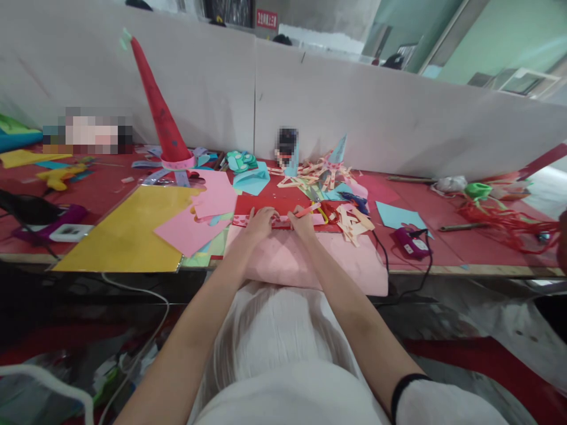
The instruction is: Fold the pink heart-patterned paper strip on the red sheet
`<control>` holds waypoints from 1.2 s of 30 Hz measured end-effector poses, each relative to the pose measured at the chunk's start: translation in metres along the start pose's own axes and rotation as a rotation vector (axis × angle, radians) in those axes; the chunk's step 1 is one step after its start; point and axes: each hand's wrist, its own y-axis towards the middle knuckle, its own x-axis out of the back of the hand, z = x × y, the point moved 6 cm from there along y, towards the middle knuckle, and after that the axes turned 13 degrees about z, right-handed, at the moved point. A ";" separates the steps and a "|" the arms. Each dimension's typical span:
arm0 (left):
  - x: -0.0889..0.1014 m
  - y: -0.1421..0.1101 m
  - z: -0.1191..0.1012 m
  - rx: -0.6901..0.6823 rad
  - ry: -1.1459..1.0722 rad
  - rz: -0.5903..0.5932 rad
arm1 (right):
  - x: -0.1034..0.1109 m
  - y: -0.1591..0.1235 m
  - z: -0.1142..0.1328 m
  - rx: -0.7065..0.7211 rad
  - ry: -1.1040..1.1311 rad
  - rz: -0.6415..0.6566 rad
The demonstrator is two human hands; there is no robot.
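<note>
Pink patterned strip (283, 221) runs crosswise beneath the left hand (262, 221) (grip cannot be told) toward the right hand (302, 222). The latter pinches a pink pen (309, 209).

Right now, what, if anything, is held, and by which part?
The right hand holds a pen near its lower end; the left hand touches a pink strip.

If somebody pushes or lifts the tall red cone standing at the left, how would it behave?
The red cone would probably tip if pushed high up, being tall above a narrow base with a pink band. It is likely light for its size, as it looks like rolled sheet material. Once fallen, it might roll in a curve, since it tapers.
</note>
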 end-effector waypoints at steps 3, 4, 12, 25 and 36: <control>-0.001 0.001 0.001 -0.014 -0.005 -0.011 | 0.000 0.000 0.000 0.000 -0.014 -0.005; -0.001 0.001 0.001 -0.017 -0.004 -0.008 | 0.000 -0.001 0.001 0.002 -0.023 -0.010; 0.002 -0.001 -0.004 -0.006 0.026 0.015 | -0.001 -0.003 0.004 -0.018 -0.015 0.016; 0.000 0.000 0.000 0.010 0.027 0.008 | -0.005 -0.003 0.004 -0.044 0.014 0.076; -0.002 0.003 0.001 0.005 0.017 0.015 | -0.002 0.000 0.005 -0.050 -0.083 0.027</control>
